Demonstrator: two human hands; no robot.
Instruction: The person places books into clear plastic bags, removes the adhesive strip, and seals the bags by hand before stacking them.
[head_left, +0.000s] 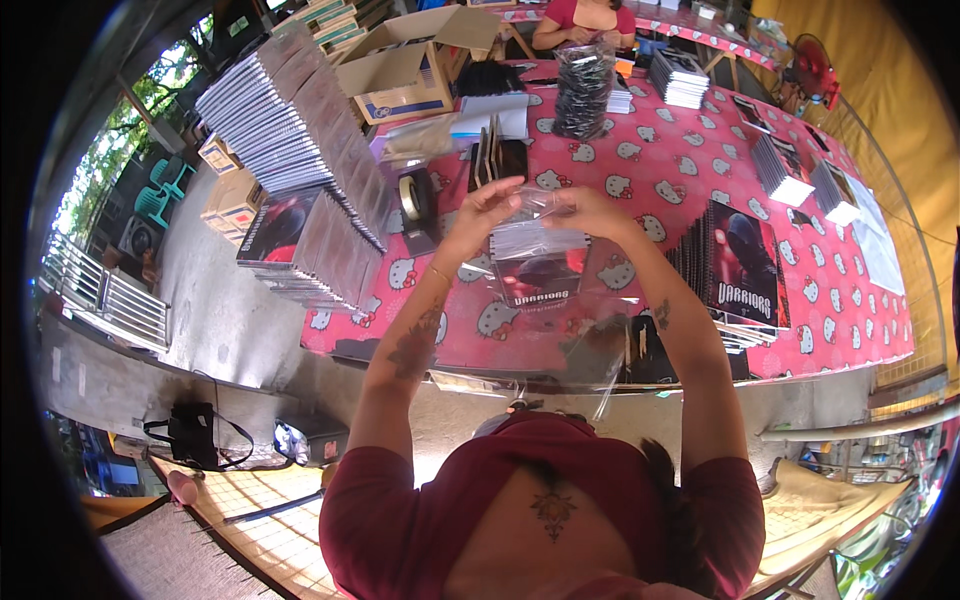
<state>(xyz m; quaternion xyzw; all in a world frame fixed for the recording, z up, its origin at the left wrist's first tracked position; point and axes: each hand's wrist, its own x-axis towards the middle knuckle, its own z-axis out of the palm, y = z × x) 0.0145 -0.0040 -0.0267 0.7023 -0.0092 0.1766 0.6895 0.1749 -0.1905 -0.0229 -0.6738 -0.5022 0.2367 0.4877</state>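
Observation:
A spiral notebook (540, 279) with a dark red and black cover lies in front of me on the table, under clear plastic. My left hand (484, 214) and my right hand (597, 213) pinch the clear plastic bag (540, 204) at the notebook's far end, one on each side. Loose, shiny film spreads over the near table edge. Beside my left forearm stands a tall stack of plastic-wrapped notebooks (300, 140). A stack of similar spiral notebooks (742, 262), apparently unwrapped, sits right of my right forearm.
A tape dispenser (415, 210) stands left of my hands. Beyond are a dark upright holder (497, 160), a bundle of black coils (583, 92) and an open cardboard box (405, 80). Across the table sits another person (590, 22). More notebook stacks (782, 170) line the right side.

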